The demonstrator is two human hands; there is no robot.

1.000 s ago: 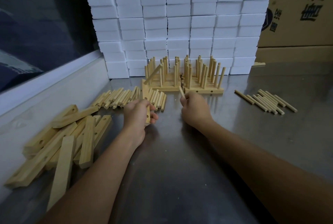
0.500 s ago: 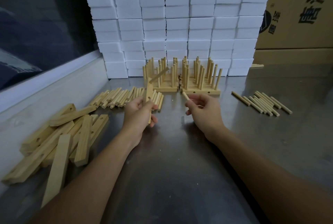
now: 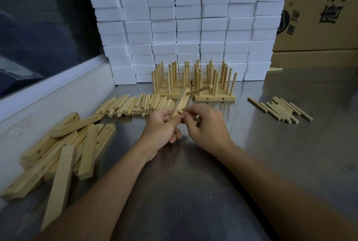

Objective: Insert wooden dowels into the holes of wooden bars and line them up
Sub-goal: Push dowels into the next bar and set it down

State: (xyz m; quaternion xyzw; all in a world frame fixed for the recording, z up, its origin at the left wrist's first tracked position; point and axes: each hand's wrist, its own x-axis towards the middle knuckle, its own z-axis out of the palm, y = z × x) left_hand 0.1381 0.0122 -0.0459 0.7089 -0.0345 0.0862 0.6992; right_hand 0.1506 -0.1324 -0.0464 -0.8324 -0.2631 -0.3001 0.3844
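Right hand [image 3: 208,124] hiding dowel [image 3: 180,111], bar [image 3: 181,102] half-covered

Steel tabletop [image 3: 193,192], stacked white foam blocks [image 3: 193,17] behind, cardboard boxes [image 3: 319,12] right, dark window [image 3: 38,17] left, dim light

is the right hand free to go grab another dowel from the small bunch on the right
Probably not yet. The right hand is pinching a dowel at the bar held by the left hand. The bare table leaves the way to the small bunch clear.
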